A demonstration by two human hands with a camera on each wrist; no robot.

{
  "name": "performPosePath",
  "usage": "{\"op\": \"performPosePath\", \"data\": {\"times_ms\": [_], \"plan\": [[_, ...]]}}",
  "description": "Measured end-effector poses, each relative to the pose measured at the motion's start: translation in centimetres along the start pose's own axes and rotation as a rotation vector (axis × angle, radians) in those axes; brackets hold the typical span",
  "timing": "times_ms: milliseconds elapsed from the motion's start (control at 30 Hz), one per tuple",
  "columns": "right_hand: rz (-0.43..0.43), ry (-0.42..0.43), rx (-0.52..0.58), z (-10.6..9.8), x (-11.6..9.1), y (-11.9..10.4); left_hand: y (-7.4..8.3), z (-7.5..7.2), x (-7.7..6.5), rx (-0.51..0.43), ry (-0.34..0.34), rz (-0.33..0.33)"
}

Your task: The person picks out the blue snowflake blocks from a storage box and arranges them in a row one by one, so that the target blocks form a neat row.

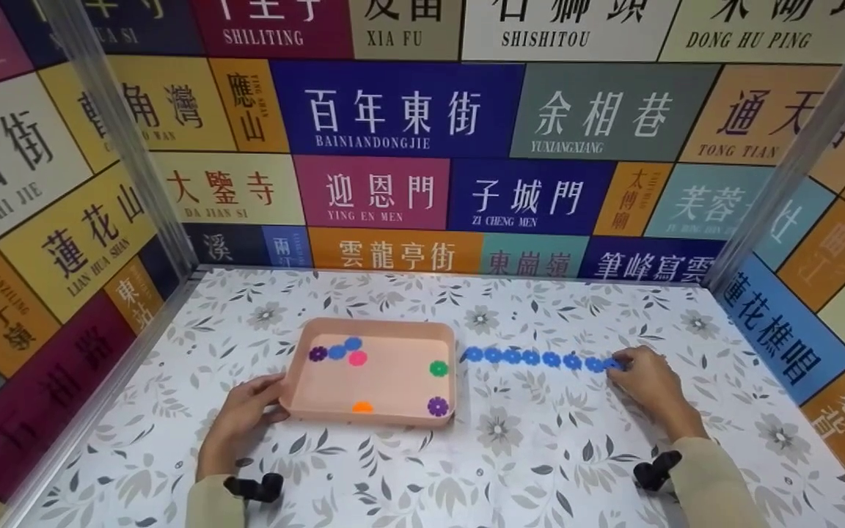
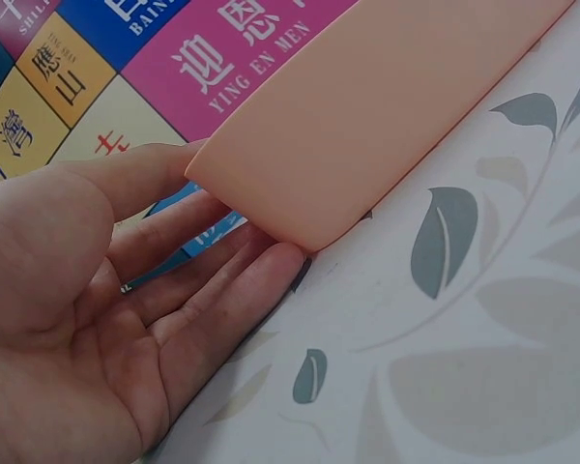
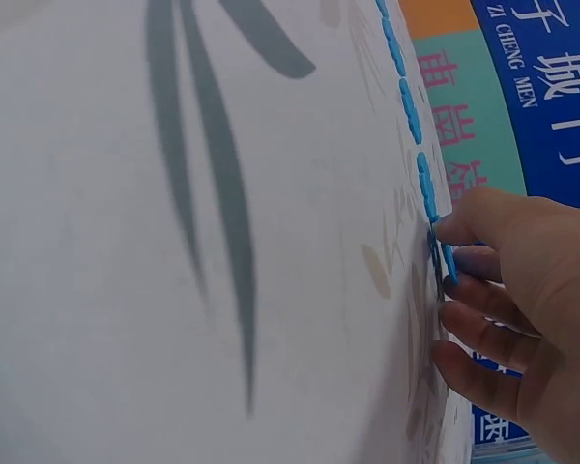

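Blue flower-shaped plastic discs (image 1: 531,358) lie in a row running right from the tray. My right hand (image 1: 646,378) is at the row's right end and pinches the last blue disc (image 3: 452,261) between thumb and fingertips. A shallow peach tray (image 1: 364,422) stands left of the row. My left hand (image 1: 243,407) touches the tray's left side with loosely bent fingers, some of them partly hidden behind its wall in the left wrist view. Inside the tray are blue discs (image 1: 353,343), purple discs (image 1: 437,405), a pink disc (image 1: 357,358), a green disc (image 1: 439,368) and an orange disc (image 1: 362,406).
The tabletop (image 1: 540,477) has a white cover with grey leaves and flowers. Behind it rises a wall (image 1: 400,110) of coloured panels with Chinese lettering, with side walls at left and right. A black wrist mount (image 1: 657,469) is on the right sleeve, another mount (image 1: 254,487) on the left.
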State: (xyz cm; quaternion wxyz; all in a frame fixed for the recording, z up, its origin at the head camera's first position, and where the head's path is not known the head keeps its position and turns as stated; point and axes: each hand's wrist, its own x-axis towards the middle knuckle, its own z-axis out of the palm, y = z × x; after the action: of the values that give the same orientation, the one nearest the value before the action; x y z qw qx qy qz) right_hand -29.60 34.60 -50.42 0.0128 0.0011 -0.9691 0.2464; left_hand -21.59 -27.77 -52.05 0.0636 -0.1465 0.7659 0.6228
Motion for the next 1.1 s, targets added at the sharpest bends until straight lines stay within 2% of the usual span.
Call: {"op": "performPosePath", "data": {"times_ms": [467, 767, 933, 1100], "plan": [[0.025, -0.018, 0.015, 0.0, -0.1, 0.4, -0.4, 0.0, -0.2, -0.019, -0.004, 0.001], [0.024, -0.037, 0.008, -0.3, 0.1, 0.3, -0.3, 0.0, -0.2, -0.088, -0.010, 0.014], [0.017, -0.004, 0.042, -0.7, 0.2, -1.4, -0.2, -0.1, -0.2, -0.074, -0.012, 0.010], [-0.059, 0.102, 0.132, -1.3, 0.2, -5.1, -0.1, 0.0, 0.0, -0.051, -0.011, 0.011]]}}
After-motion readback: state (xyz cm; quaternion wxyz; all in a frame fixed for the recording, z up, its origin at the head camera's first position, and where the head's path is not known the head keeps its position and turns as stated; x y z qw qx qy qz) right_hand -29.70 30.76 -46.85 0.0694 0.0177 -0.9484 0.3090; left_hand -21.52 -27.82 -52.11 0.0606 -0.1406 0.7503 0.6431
